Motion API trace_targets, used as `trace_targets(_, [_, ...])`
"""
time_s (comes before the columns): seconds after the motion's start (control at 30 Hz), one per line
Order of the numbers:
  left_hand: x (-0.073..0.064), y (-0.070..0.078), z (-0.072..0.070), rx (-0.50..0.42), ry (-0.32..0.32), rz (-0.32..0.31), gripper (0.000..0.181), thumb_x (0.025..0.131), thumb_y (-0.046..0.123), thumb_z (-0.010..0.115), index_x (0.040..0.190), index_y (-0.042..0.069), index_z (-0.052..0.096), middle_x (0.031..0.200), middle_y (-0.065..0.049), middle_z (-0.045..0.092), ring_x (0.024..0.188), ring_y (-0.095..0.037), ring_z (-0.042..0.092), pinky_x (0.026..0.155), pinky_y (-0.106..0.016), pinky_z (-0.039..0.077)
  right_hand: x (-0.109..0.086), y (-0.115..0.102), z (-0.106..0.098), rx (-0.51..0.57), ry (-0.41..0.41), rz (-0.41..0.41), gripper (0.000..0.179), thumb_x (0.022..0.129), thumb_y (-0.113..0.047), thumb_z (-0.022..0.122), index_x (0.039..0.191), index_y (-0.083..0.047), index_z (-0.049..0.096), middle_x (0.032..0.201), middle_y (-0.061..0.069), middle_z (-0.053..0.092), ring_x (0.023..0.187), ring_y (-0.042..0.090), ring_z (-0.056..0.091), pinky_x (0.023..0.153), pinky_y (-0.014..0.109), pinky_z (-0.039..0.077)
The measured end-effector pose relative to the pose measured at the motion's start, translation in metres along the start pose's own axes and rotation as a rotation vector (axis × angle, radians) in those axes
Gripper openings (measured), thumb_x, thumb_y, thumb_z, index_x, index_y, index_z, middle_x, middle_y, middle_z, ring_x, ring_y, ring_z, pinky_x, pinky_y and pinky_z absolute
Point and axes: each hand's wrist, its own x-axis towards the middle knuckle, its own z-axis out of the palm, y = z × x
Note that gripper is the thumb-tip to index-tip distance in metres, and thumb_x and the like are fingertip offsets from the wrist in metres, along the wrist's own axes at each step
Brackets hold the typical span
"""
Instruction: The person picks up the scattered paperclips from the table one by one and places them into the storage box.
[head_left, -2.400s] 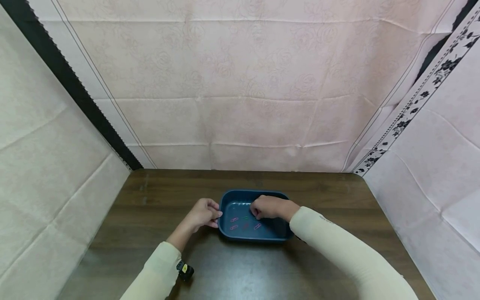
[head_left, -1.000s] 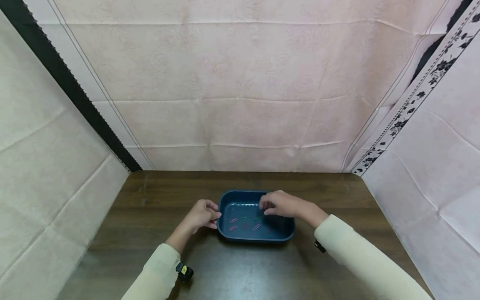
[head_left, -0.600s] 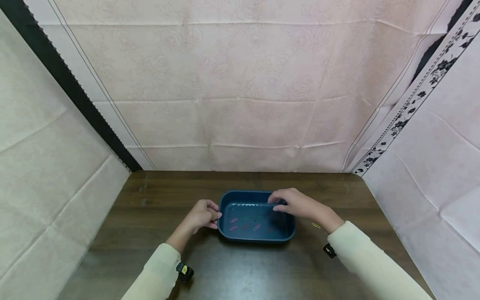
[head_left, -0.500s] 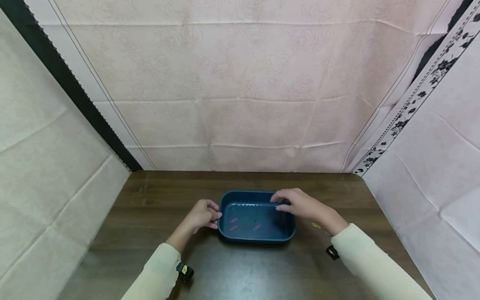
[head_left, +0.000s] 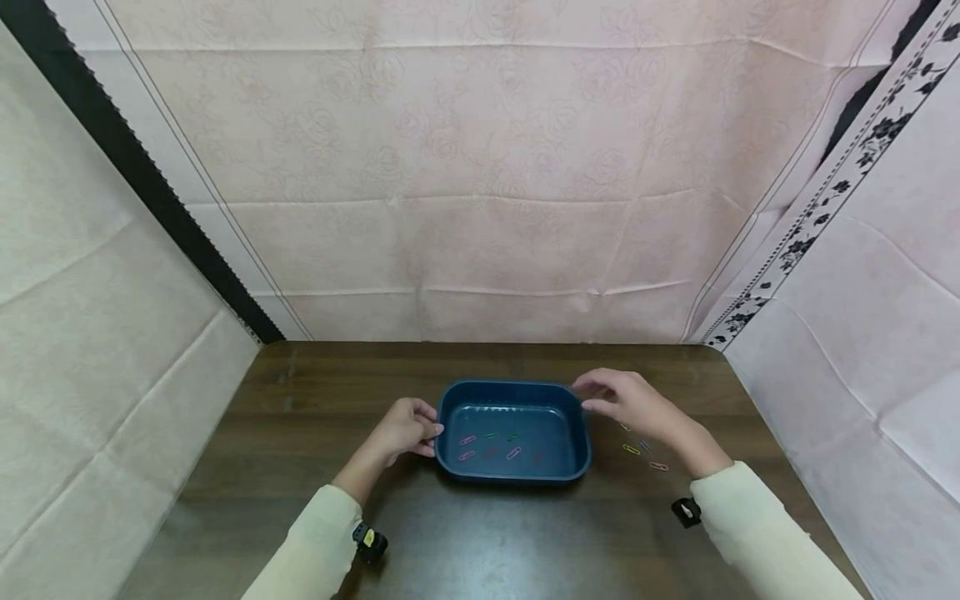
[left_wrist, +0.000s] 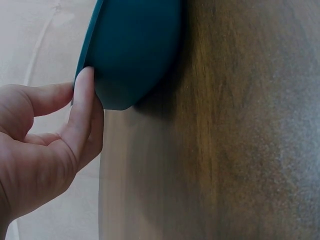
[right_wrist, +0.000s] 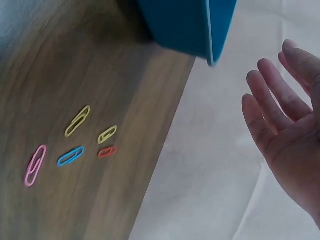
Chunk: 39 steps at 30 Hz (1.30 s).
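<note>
A blue rectangular tray [head_left: 513, 478] lies on the wooden table with several paper clips [head_left: 513, 453] on its floor, pink, green and red. My left hand [head_left: 408, 429] pinches its left rim; in the left wrist view the thumb and fingers of the left hand [left_wrist: 55, 135] are on either side of the rim of the tray [left_wrist: 132, 50]. Just beyond the right rim hovers my right hand [head_left: 630, 404], fingers spread and holding nothing. The right wrist view has the right hand [right_wrist: 290, 120] apart from the tray [right_wrist: 180, 25], palm showing.
On the table right of the tray lie several loose paper clips: a pink one [right_wrist: 35, 166], a blue one [right_wrist: 70, 156], two yellow ones [right_wrist: 77, 121] and a red one [right_wrist: 107, 152]. Pale cloth walls [head_left: 480, 208] close off the back and both sides.
My right hand has come up out of the tray and moved right past its rim, its fingers loosening. Paper clips beneath that arm have come into sight. The left hand stays on the rim.
</note>
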Motion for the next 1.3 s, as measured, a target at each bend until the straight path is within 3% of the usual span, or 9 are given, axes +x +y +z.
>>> trace_targets(0.2, [0.001, -0.002, 0.0, -0.003, 0.0, -0.003, 0.022, 0.1, 0.001, 0.065, 0.118, -0.009, 0.058, 0.088, -0.018, 0.066, 0.065, -0.02, 0.066, 0.064, -0.035, 0.066, -0.011, 0.016, -0.004, -0.021, 0.074, 0.033, 0.029, 0.098, -0.014, 0.072, 0.126, -0.011, 0.068, 0.119, 0.004, 0.073, 0.109, 0.03, 0.069, 0.092, 0.049, 0.06])
trace_targets(0.43, [0.0, -0.002, 0.0, -0.003, 0.003, -0.009, 0.022, 0.1, 0.0, 0.064, 0.118, -0.009, 0.057, 0.09, -0.019, 0.066, 0.065, -0.021, 0.067, 0.065, -0.035, 0.066, -0.022, 0.039, -0.002, -0.02, 0.118, 0.093, 0.027, 0.098, -0.013, 0.071, 0.125, -0.008, 0.068, 0.121, 0.013, 0.072, 0.11, 0.031, 0.069, 0.092, 0.05, 0.06])
trace_targets(0.57, [0.0, -0.001, 0.001, -0.004, 0.007, -0.011, 0.022, 0.1, 0.0, 0.065, 0.118, -0.009, 0.058, 0.092, -0.02, 0.067, 0.065, -0.02, 0.067, 0.065, -0.035, 0.066, -0.028, 0.053, 0.0, -0.021, 0.124, 0.138, 0.025, 0.099, -0.014, 0.07, 0.124, -0.007, 0.068, 0.122, 0.018, 0.072, 0.113, 0.034, 0.068, 0.094, 0.054, 0.058])
trace_targets(0.87, [0.0, -0.001, 0.002, -0.005, 0.008, -0.004, 0.021, 0.1, 0.0, 0.064, 0.117, -0.009, 0.058, 0.091, -0.019, 0.067, 0.064, -0.02, 0.066, 0.063, -0.035, 0.066, -0.034, 0.078, 0.002, -0.062, 0.146, 0.188, 0.025, 0.097, -0.01, 0.072, 0.121, -0.001, 0.069, 0.115, 0.018, 0.073, 0.107, 0.031, 0.07, 0.092, 0.049, 0.06])
trace_targets(1.3, [0.001, 0.0, 0.002, -0.003, 0.012, -0.003, 0.023, 0.099, 0.001, 0.065, 0.118, -0.01, 0.058, 0.09, -0.02, 0.067, 0.063, -0.02, 0.065, 0.063, -0.035, 0.065, -0.033, 0.104, 0.01, -0.129, 0.139, 0.306, 0.015, 0.096, -0.013, 0.073, 0.107, -0.003, 0.07, 0.095, 0.007, 0.072, 0.089, 0.023, 0.068, 0.078, 0.041, 0.059])
